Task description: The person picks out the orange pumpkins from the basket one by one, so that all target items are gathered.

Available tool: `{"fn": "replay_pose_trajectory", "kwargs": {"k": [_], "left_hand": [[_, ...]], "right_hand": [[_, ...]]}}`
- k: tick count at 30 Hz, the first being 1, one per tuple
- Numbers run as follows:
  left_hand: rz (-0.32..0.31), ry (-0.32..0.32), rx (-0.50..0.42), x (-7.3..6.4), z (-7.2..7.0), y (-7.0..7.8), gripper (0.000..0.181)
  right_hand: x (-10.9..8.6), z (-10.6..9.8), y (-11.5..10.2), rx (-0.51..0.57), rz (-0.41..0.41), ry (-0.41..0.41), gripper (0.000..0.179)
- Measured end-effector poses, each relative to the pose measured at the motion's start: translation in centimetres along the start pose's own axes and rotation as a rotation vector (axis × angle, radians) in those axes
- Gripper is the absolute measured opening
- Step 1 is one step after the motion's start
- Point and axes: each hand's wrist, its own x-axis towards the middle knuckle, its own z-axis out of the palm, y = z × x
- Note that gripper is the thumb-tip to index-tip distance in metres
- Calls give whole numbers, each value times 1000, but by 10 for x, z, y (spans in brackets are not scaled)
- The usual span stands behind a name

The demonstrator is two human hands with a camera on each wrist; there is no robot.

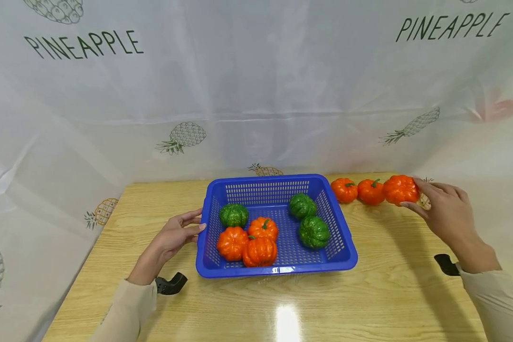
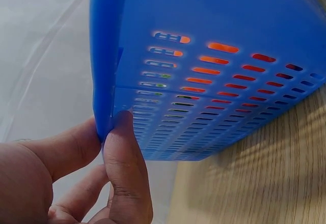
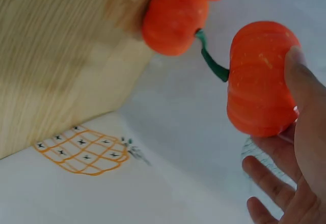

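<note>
At the right end of the table my right hand point(image 1: 451, 209) pinches an orange pumpkin point(image 1: 401, 190) between thumb and fingers. In the right wrist view this pumpkin point(image 3: 261, 79) is raised off the wood, its green stem pointing toward the others. Two more orange pumpkins point(image 1: 344, 190) stand in a row beside the basket. My left hand point(image 1: 178, 233) grips the left rim of the blue basket point(image 1: 278, 270), thumb and fingers on either side of the rim in the left wrist view. Inside lie several orange pumpkins point(image 1: 260, 251) on the left and green pumpkins point(image 1: 314, 232), one left and two right.
The wooden table point(image 1: 222, 308) ends at the back against a white curtain point(image 1: 256, 95) printed with pineapples. Black wrist mounts point(image 1: 171, 284) stick out from both forearms. Through the basket's slots, orange shows in the left wrist view.
</note>
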Motion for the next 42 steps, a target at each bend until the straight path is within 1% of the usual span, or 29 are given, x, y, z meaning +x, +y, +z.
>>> {"fn": "replay_pose_trajectory", "kwargs": {"k": [6,16,25,29,35,42], "left_hand": [[2,12,-3,0,1,-2,64],[6,15,-5,1,2,-3,64],[5,26,-11,1,3,-4,63],[5,26,-11,1,3,-4,63],[11,22,-16,2,3,-5,63],[14,24,-20,3,2,-6,63]], "right_hand": [[-2,5,12,-8,84,-71,71],[2,17,27,-37,170,-234,76],[8,29,34,-67,201,-277,75],[12,33,38,-55,222,-303,74],[16,36,43,-36,260,-339,79],[23,38,48,-20,271,-390,77]]}}
